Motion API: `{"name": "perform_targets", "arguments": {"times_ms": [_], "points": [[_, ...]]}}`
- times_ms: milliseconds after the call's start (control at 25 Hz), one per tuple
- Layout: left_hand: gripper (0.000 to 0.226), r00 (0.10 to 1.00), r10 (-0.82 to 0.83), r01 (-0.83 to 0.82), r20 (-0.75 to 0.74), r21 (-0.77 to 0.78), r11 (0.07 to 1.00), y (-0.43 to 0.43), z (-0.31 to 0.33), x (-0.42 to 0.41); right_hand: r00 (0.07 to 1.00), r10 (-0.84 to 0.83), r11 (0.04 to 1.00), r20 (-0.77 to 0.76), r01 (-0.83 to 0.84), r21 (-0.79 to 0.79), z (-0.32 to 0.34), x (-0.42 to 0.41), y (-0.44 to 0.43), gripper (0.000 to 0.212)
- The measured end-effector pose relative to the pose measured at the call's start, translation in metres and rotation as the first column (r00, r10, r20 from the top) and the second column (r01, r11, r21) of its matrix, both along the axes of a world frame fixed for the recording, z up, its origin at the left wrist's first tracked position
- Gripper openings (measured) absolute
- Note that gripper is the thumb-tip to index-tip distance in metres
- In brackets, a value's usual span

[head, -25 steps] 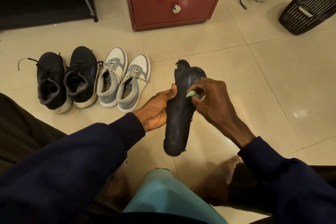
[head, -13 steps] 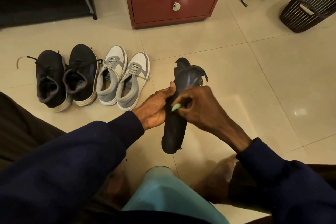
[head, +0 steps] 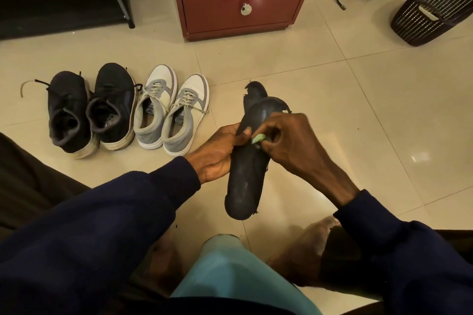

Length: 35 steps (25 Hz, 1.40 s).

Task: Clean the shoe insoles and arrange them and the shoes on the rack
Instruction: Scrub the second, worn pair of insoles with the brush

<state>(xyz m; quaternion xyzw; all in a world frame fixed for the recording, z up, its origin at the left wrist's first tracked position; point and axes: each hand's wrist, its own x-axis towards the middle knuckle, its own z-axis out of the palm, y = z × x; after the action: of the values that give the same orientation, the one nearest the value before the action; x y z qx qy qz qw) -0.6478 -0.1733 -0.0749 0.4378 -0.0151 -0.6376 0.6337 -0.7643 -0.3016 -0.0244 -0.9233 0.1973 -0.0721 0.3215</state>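
Right hand [head: 289,143] slid toward heel, pinching green cloth [head: 258,138]; left hand [head: 217,156] grips insole [head: 245,186].

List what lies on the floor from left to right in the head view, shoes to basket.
Black shoes → grey and white shoes → insoles held in both hands → basket.

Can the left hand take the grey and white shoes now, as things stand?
Probably not at once. The left hand is closed around the dark insole, which the right hand is working on. The grey and white shoes lie close by on the floor with nothing between, so once freed it likely could.
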Motion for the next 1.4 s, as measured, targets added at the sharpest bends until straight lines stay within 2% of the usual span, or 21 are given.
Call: {"name": "perform_targets", "arguments": {"times_ms": [120,240,320,480,640,800,960,1040,1120,1200,1320,1400], "points": [[0.038,0.998,-0.05,0.051,0.038,-0.041,0.998,0.0,0.002,0.001,0.989,-0.142,0.986,0.044,0.145,-0.081,-0.003,-0.004,-0.017,0.014],[0.049,0.987,-0.049,0.053,0.152,-0.023,0.998,-0.002,0.001,0.002,0.999,-0.032,0.999,0.017,0.032,0.013,-0.001,-0.001,-0.007,0.014],[0.053,0.976,-0.082,0.088,0.201,-0.02,0.996,-0.001,-0.001,0.002,1.0,-0.019,1.0,0.0,0.019,-0.003,-0.003,0.0,-0.007,0.013],[0.061,0.966,-0.136,0.144,0.219,-0.021,0.989,-0.002,0.0,-0.001,0.982,-0.149,0.983,0.114,0.16,-0.094,-0.004,-0.002,-0.021,0.016],[0.057,0.972,-0.153,0.165,0.177,-0.052,0.985,0.001,0.002,-0.001,0.998,-0.032,0.999,0.056,0.032,-0.001,-0.001,0.001,-0.01,0.017],[0.058,0.969,-0.157,0.161,0.192,-0.006,0.987,-0.002,0.002,-0.002,0.975,-0.169,0.979,0.142,0.183,-0.09,-0.001,-0.002,-0.026,0.018],[0.052,0.975,-0.166,0.173,0.15,-0.035,0.984,0.0,0.003,-0.002,0.996,-0.067,0.996,0.061,0.063,0.067,0.004,0.002,-0.011,0.013],[0.056,0.974,-0.176,0.184,0.14,-0.043,0.982,0.001,0.002,-0.001,0.996,-0.074,0.997,0.057,0.074,0.019,0.002,0.005,-0.012,0.016],[0.066,0.97,-0.193,0.199,0.148,-0.03,0.979,0.0,0.0,-0.002,0.982,-0.161,0.981,0.094,0.17,-0.098,0.0,0.002,-0.024,0.019],[0.066,0.966,-0.199,0.205,0.166,-0.017,0.979,0.0,0.001,-0.003,0.969,-0.221,0.966,0.114,0.233,-0.111,0.001,-0.004,-0.03,0.02],[0.058,0.971,-0.176,0.178,0.16,0.0,0.984,0.001,0.004,-0.002,0.991,-0.116,0.993,0.061,0.115,0.032,0.009,-0.001,-0.014,0.016],[0.056,0.974,-0.173,0.175,0.146,-0.001,0.985,0.001,0.004,-0.002,1.0,-0.017,0.998,-0.023,0.018,0.061,0.012,0.003,-0.002,0.014]]}}
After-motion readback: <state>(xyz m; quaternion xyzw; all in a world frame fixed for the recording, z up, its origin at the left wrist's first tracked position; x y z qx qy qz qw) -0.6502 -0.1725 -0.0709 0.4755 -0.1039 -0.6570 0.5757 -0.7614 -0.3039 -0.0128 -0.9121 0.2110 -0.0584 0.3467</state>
